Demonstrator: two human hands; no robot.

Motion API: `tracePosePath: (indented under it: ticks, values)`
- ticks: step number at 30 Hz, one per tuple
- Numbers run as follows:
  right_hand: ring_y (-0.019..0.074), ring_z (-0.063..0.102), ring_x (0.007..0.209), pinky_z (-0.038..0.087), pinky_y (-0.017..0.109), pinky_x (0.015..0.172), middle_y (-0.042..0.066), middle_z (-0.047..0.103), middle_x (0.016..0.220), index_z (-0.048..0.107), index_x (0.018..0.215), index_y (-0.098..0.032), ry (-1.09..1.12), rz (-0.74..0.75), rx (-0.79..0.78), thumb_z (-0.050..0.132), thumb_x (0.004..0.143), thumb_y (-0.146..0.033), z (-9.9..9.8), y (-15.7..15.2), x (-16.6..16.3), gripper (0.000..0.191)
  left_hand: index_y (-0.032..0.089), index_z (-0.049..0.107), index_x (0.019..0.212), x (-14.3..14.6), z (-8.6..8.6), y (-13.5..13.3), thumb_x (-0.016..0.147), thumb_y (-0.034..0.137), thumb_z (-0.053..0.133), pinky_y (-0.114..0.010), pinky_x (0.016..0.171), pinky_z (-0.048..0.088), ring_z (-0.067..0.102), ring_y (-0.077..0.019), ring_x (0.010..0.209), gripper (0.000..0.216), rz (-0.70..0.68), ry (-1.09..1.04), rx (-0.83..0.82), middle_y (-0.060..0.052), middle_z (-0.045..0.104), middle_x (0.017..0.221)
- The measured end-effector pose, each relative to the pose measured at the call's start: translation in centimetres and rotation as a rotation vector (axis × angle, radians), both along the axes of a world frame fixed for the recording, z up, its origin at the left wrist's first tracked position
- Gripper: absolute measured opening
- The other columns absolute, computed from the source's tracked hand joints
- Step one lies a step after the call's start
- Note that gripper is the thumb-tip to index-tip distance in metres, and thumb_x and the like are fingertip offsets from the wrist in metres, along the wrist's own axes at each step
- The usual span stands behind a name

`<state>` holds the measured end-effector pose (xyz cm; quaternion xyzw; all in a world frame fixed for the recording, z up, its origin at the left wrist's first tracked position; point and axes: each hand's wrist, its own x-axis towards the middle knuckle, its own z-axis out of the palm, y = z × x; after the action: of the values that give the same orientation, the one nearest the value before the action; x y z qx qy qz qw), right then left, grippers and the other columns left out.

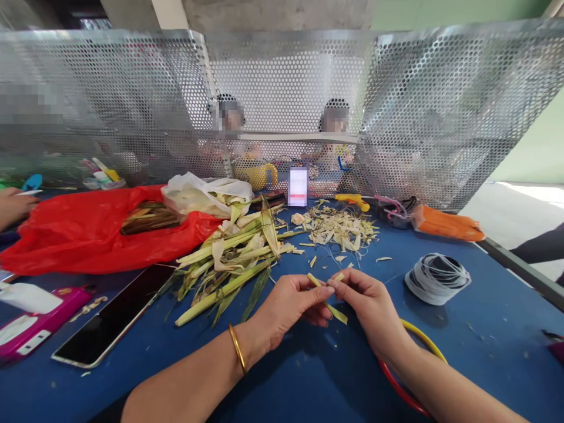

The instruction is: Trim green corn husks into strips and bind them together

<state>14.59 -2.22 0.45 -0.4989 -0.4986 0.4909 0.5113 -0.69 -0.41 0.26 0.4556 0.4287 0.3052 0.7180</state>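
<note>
My left hand (288,302), a gold bangle on its wrist, is closed in a pinch on a pale yellow-green corn husk strip (338,315). One end of the strip juts up past the left fingers and the other hangs down to the right. Fingertips of my right hand (368,299) meet the left thumb and pinch a short husk end there; whether it belongs to the same strip, I cannot tell. Just left of my hands lies a loose pile of corn husks (233,282). Beyond them are torn husk scraps (348,228).
A white cord coil (437,282) and a red-and-yellow hoop (423,335) are at right. Left are a red plastic bag (101,229), a dark phone (117,317) and a magenta device (57,311). A lit phone (298,187) stands before the perforated metal screen (286,76); people sit behind it.
</note>
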Motion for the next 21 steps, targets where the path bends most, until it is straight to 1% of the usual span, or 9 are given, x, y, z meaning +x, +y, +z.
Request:
tracePosePath:
  ticks: [3,7,9,11,12,15,16,18,21]
  values:
    - [0.0127,0.048,0.062,0.038,0.025,0.063,-0.002,0.058,0.063,0.061,0.061,-0.017,0.009,0.000,-0.017,0.073,0.070,-0.042,-0.1,-0.1,0.0,0.029,0.014,0.067,0.082,0.2,0.1,-0.2,0.072,0.044,0.072,-0.022,0.056,0.047,0.060,-0.0115,0.052,0.032,-0.012,0.003,0.051,-0.001,0.064,0.058]
    - [0.0114,0.044,0.059,0.035,0.025,0.059,-0.003,0.053,0.058,0.057,0.058,-0.017,0.024,-0.027,-0.016,0.071,0.071,-0.039,-0.5,0.1,0.0,0.029,0.014,0.065,0.073,0.1,0.2,-0.3,0.073,0.043,0.071,-0.021,0.055,0.045,0.058,-0.0108,0.050,0.030,-0.019,0.022,0.121,0.000,0.060,0.052]
    - [0.0113,0.043,0.057,0.035,0.024,0.057,-0.004,0.051,0.057,0.055,0.058,-0.018,-0.008,-0.035,-0.008,0.068,0.073,-0.039,-0.5,0.2,0.2,0.030,0.014,0.064,0.070,0.1,0.2,-0.2,0.072,0.043,0.070,-0.022,0.055,0.045,0.058,-0.0113,0.049,0.030,-0.032,0.045,0.133,0.000,0.060,0.051]
    - [0.0128,0.047,0.059,0.038,0.025,0.059,-0.002,0.054,0.060,0.057,0.062,-0.018,-0.122,-0.025,0.030,0.065,0.076,-0.039,-0.4,0.3,0.4,0.026,0.013,0.063,0.069,0.1,0.1,-0.1,0.071,0.043,0.070,-0.022,0.054,0.044,0.057,-0.0117,0.048,0.031,-0.042,0.085,0.146,0.000,0.059,0.049]
    - [0.0143,0.051,0.063,0.040,0.026,0.062,-0.001,0.058,0.064,0.060,0.067,-0.018,-0.208,-0.023,0.074,0.063,0.077,-0.037,-0.3,0.4,0.5,0.021,0.014,0.063,0.068,0.1,0.0,0.0,0.071,0.043,0.069,-0.022,0.053,0.044,0.056,-0.0116,0.047,0.031,-0.045,0.107,0.161,0.001,0.058,0.049]
    - [0.0189,0.059,0.082,0.043,0.029,0.076,0.003,0.066,0.085,0.069,0.087,-0.021,-0.474,0.006,0.264,0.062,0.080,-0.031,0.0,0.3,0.8,0.014,0.014,0.062,0.068,0.3,-0.5,-0.1,0.073,0.041,0.064,-0.022,0.050,0.041,0.053,-0.0111,0.044,0.028,-0.070,0.176,0.220,0.003,0.054,0.046]
    - [0.0194,0.060,0.086,0.043,0.030,0.079,0.003,0.066,0.088,0.070,0.089,-0.022,-0.533,0.030,0.311,0.062,0.081,-0.029,0.0,0.2,0.8,0.014,0.015,0.061,0.066,0.4,-0.7,-0.2,0.074,0.039,0.063,-0.022,0.049,0.040,0.052,-0.0110,0.044,0.026,-0.080,0.208,0.239,0.003,0.053,0.045]
    - [0.0193,0.061,0.085,0.043,0.029,0.078,0.003,0.067,0.085,0.071,0.083,-0.023,-0.595,0.077,0.346,0.062,0.082,-0.028,-0.1,-0.1,0.7,0.010,0.016,0.058,0.060,0.5,-0.9,-0.4,0.074,0.033,0.059,-0.021,0.048,0.038,0.052,-0.0111,0.044,0.023,-0.103,0.270,0.266,0.003,0.052,0.045]
    - [0.0181,0.061,0.077,0.044,0.028,0.071,0.002,0.066,0.076,0.067,0.072,-0.022,-0.568,0.059,0.323,0.062,0.081,-0.027,-0.2,-0.3,0.3,0.011,0.016,0.058,0.060,0.6,-0.8,-0.7,0.074,0.029,0.056,-0.021,0.048,0.037,0.051,-0.0109,0.044,0.019,-0.136,0.283,0.283,0.003,0.052,0.045]
